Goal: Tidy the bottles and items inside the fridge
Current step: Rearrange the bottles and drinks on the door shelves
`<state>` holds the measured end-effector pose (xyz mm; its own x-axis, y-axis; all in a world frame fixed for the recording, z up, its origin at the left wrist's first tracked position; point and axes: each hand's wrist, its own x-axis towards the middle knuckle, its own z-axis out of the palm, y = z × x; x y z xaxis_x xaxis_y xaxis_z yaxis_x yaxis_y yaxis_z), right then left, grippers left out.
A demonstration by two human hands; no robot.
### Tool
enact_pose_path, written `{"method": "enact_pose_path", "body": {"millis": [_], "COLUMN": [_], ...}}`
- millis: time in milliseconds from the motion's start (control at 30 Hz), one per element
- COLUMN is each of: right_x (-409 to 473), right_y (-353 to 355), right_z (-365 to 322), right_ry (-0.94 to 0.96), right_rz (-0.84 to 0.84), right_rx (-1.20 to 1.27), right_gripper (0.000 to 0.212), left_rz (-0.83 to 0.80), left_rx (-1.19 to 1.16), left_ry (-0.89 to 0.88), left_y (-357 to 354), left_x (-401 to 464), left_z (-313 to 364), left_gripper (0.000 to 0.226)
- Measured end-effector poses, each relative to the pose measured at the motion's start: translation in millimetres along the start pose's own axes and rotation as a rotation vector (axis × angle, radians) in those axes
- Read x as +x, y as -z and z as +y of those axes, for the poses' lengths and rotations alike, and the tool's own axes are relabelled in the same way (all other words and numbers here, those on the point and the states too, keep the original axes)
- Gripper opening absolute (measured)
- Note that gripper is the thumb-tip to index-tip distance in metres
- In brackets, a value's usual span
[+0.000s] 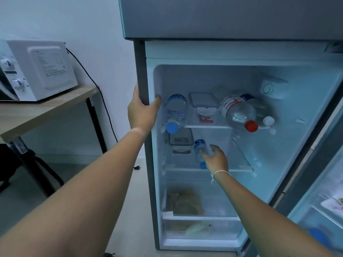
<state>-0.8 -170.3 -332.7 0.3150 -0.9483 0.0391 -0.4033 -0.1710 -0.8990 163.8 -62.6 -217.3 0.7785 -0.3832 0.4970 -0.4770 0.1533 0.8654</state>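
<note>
The fridge (304,101) stands open. My left hand (143,106) grips its left side wall at top-shelf height. On the top shelf lie a blue-capped bottle (175,112), a clear lidded box (204,105), a large red-capped bottle (239,112) and a white-capped bottle (267,119). On the middle shelf sit another lidded box (181,140) and a small blue-capped bottle (199,151) lying on its side. My right hand (216,158) reaches in with fingers spread, touching that small bottle without closing around it.
The crisper drawer (202,227) at the bottom holds bagged food. The open fridge door (319,201) with shelf items is at the right. A white microwave (37,71) stands on a wooden table (46,106) to the left, with a black cable behind.
</note>
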Motion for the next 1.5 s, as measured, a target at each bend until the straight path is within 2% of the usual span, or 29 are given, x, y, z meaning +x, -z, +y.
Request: {"method": "enact_pose_path", "body": {"millis": [267,400,500,767,933,1067,1100,1167,1333,1500], "right_x": [44.2,69.6,80.8,98.5,98.5,79.9,73.5,60.0,17.8,-19.6], "right_y": [-41.9,-60.6,-68.8,-78.4,-69.3,-47.7,-42.6,-33.7,0.5,41.2], "right_z": [27.2,53.3,62.9,85.0,86.2,82.8,83.0,82.4,65.2,62.6], "right_ry": [-0.049,-0.075,-0.114,-0.188,-0.334,-0.44,-0.458,-0.497,-0.591,-0.604], "right_rz": [-0.069,-0.089,-0.093,-0.058,-0.098,-0.122,-0.127,-0.114,-0.109,-0.094], "right_rx": [-0.031,-0.144,-0.177,-0.132,0.055,0.267,0.313,0.398,0.553,0.556], "right_gripper": [0.044,0.065,0.074,0.075,0.066,0.032,0.029,0.033,0.027,0.022], "left_rz": [0.069,0.129,0.152,0.164,0.163,0.13,0.12,0.098,-0.008,-0.056], "left_rx": [-0.078,-0.084,-0.094,-0.115,-0.114,-0.074,-0.059,-0.047,-0.005,0.033], "left_ry": [-0.065,-0.11,-0.142,-0.162,-0.142,-0.123,-0.114,-0.088,-0.033,0.005], "left_y": [-9.9,-15.1,-18.2,-18.2,-17.4,-14.5,-13.6,-11.0,-2.0,5.4], "left_x": [2.2,3.2,5.8,6.2,5.0,0.7,-0.7,-2.5,-5.4,-11.6], "left_z": [-15.0,-23.0,-29.9,-35.0,-31.2,-26.8,-25.4,-22.6,-17.1,-7.8], "left_gripper": [0.044,0.044,0.046,0.049,0.051,0.053,0.053,0.054,0.056,0.058]}}
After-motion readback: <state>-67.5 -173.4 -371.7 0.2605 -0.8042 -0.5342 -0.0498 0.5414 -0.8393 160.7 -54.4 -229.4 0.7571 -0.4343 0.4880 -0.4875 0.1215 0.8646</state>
